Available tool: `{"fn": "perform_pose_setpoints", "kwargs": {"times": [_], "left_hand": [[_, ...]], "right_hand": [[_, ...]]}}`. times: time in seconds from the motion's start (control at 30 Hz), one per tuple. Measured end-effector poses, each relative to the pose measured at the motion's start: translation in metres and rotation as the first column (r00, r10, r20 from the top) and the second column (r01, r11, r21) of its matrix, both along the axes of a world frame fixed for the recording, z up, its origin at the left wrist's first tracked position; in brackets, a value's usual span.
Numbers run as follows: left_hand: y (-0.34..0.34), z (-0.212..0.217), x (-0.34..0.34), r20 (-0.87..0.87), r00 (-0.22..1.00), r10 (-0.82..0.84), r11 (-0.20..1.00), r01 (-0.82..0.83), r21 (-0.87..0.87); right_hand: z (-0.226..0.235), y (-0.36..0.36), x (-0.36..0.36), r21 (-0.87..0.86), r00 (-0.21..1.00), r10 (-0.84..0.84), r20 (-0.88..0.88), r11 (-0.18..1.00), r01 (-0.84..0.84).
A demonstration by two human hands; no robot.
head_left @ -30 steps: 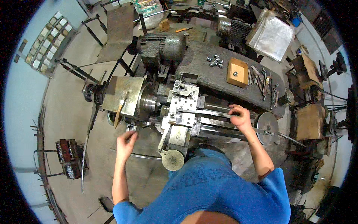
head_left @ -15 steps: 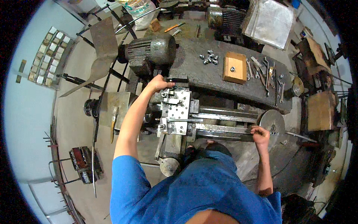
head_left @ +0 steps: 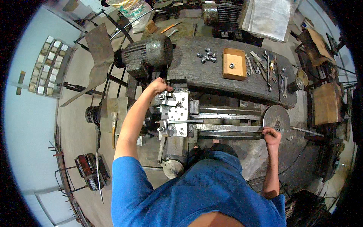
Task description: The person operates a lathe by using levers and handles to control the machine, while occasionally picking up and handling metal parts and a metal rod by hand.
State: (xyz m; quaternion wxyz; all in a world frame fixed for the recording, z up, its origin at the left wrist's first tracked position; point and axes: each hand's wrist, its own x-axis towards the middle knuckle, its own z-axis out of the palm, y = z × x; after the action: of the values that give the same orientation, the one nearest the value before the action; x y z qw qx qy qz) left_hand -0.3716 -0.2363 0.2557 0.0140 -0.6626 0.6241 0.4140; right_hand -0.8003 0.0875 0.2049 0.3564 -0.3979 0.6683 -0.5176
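Observation:
A metal machine slide carries a drilled steel plate (head_left: pixel 177 113) with clamped blocks and a narrow bar (head_left: pixel 185 121) across it. Beyond the plate's far left corner, beside the dark electric motor (head_left: pixel 147 55), my left hand (head_left: pixel 160 86) is closed, its fingers bent down; what they grip is hidden. My right hand (head_left: pixel 272 135) has its fingers curled at the lower edge of a round metal handwheel (head_left: pixel 277 117) at the right end of the rails (head_left: pixel 227 128). Whether it grips the rim or a handle I cannot tell. A smaller round disc (head_left: pixel 173 169) sits at the near end of the slide.
On the dark bench (head_left: pixel 200 77) lie several shiny metal fittings (head_left: pixel 207 55), a wooden box (head_left: pixel 234 64) holding one more, and several wrenches (head_left: pixel 267 72). A wooden-handled brush (head_left: pixel 114 130) lies at left. A second motor (head_left: pixel 223 15) and metal sheets (head_left: pixel 266 19) stand farther back.
My right hand has moved rightward along the handwheel's lower edge. My left hand stays at the plate's far corner. The whole view has shifted slightly.

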Motion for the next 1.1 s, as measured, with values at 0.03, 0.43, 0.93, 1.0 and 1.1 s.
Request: {"fn": "perform_pose_setpoints", "kwargs": {"times": [0.03,0.43,0.93,1.0,1.1], "left_hand": [[0.000,0.002,-0.002,0.019,1.000,0.004,1.000,-0.004,0.020],[0.022,0.028,0.028,0.134,0.989,-0.063,0.894,0.116,-0.433],[0.427,-0.052,0.244,-0.361,0.034,0.932,0.098,-0.982,0.161],[0.414,-0.092,0.277,-0.430,0.060,0.901,0.183,-0.950,0.252],[0.347,-0.086,0.260,-0.299,0.287,0.910,0.345,-0.925,0.162]], "right_hand": [[0.000,0.001,-0.002,0.004,1.000,-0.019,-0.008,1.000,0.019],[0.007,0.003,-0.169,0.199,0.671,0.011,-0.741,0.958,0.204],[-0.074,0.064,-0.273,0.691,0.360,0.592,-0.721,0.571,0.444],[-0.125,0.103,-0.326,0.740,0.316,0.684,-0.657,0.508,0.441],[-0.140,0.140,-0.304,0.583,0.287,0.507,-0.813,0.703,0.408]]}}
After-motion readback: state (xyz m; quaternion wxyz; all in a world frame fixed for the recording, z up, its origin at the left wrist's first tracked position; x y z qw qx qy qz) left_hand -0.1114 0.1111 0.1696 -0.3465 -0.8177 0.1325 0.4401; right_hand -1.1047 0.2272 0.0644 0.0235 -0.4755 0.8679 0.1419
